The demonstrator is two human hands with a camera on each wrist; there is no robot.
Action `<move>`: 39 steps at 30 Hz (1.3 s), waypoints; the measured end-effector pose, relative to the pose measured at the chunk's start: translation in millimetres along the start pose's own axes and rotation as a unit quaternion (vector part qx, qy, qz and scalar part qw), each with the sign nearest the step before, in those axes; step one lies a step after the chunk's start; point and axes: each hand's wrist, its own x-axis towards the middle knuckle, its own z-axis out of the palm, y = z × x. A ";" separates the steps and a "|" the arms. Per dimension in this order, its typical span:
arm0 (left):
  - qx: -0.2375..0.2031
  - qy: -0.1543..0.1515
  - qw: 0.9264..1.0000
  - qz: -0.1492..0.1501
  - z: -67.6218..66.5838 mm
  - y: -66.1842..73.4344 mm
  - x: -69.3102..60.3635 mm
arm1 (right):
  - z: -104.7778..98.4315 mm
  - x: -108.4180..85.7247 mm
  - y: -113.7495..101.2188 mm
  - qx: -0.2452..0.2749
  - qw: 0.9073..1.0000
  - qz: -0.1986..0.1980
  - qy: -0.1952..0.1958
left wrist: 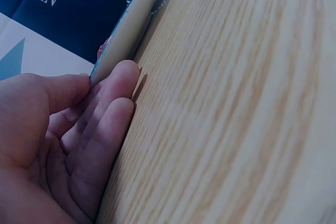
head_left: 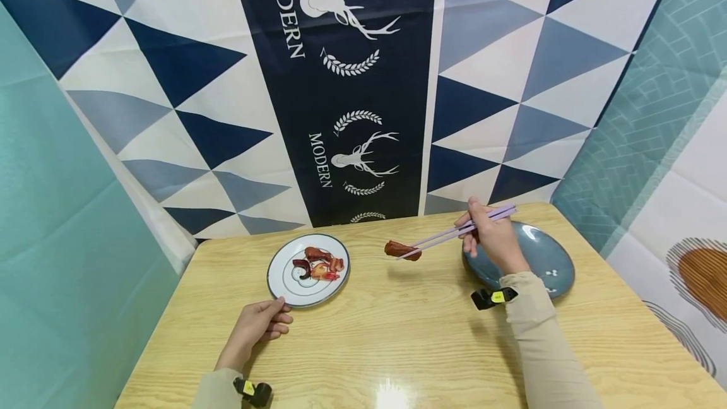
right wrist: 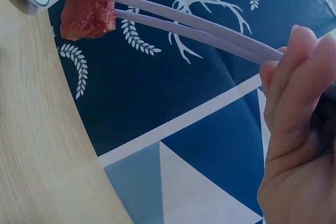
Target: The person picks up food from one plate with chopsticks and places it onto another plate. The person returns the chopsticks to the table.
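My left hand [head_left: 258,327] pinches the near rim of a white plate with a dark blue edge [head_left: 280,273]. In the left wrist view the thumb lies on the plate's rim [left wrist: 123,43], with fingers beneath. Several glossy reddish-brown food pieces [head_left: 322,265] lie on that plate. My right hand [head_left: 494,238] grips light purple chopsticks [right wrist: 173,11]. Between their tips is a reddish-brown chunk, apparently meat [right wrist: 86,17], held above the table between the two plates. A blue-grey plate [head_left: 542,251] sits below and behind the right hand, which partly hides it.
Both plates stand on a light wooden table [head_left: 363,333]. A patterned cloth backdrop [head_left: 363,93] rises at its far edge. Teal cloth [head_left: 74,238] borders the left side, and patterned cloth [head_left: 653,144] the right. Each wrist wears a small black camera [head_left: 488,298].
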 end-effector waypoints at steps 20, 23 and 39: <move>-0.005 -0.006 1.000 0.006 -1.5 1.7 -2.4 | 5.3 1.8 -2.4 -0.033 0.999 0.008 -0.016; -0.003 -0.003 1.000 0.005 -0.9 1.6 -2.6 | 5.8 2.1 -3.7 -0.033 0.999 0.009 -0.020; 0.000 -0.001 1.000 0.007 -0.3 1.9 -3.7 | 12.8 5.5 -16.9 -0.065 0.995 0.016 -0.074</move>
